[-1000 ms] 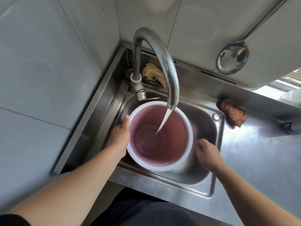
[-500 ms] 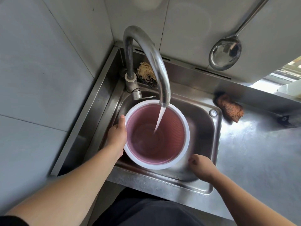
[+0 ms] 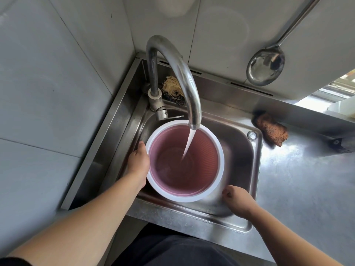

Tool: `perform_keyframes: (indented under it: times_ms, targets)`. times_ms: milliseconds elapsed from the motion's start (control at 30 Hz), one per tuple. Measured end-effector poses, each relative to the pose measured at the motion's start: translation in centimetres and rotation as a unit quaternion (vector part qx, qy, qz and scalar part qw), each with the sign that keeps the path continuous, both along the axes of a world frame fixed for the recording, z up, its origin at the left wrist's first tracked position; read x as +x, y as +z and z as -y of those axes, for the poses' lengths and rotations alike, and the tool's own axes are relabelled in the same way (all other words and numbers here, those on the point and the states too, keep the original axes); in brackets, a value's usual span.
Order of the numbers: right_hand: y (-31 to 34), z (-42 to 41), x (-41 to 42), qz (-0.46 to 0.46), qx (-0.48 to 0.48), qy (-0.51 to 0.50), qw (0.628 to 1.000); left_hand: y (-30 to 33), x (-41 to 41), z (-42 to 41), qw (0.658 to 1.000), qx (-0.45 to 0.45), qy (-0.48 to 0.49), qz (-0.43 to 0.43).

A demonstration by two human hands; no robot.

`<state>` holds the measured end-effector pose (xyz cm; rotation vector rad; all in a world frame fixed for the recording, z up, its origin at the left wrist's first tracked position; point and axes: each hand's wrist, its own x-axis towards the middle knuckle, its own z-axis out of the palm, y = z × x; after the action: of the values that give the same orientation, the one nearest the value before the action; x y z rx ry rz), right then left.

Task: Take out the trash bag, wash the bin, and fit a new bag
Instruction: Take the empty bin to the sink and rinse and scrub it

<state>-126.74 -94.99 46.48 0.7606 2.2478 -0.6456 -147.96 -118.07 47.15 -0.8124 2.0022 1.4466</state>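
A pink bin with a white rim [image 3: 221, 150] stands upright in the steel sink [image 3: 247, 169], with no bag in it. Water runs from the curved tap [image 3: 180, 73] into the bin and pools at its bottom. My left hand [image 3: 137, 166] holds the bin's left side, thumb up along the rim, its fingers hidden behind the wall. Over the sink's front right corner, just off the bin's rim, my right hand [image 3: 239, 201] has loosely curled fingers and holds nothing.
A tan scrubber [image 3: 172, 86] lies behind the tap and a brown sponge [image 3: 271, 130] sits on the steel counter [image 3: 307, 189] to the right. A metal ladle [image 3: 266, 67] hangs on the tiled wall. Tiled walls close off the left and back.
My right hand has drawn back from the bin's right side toward the sink's front right corner. The left hand stays on the bin and water keeps running.
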Motion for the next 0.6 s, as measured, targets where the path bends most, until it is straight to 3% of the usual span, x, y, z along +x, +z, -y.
perform_keyframes:
  times_ms: [600]
  targets:
    - [0.4, -0.3, -1.8, 0.003, 0.002, 0.026, 1.000, 0.1, -0.1, 0.1, 1.000, 0.006, 0.003, 0.014]
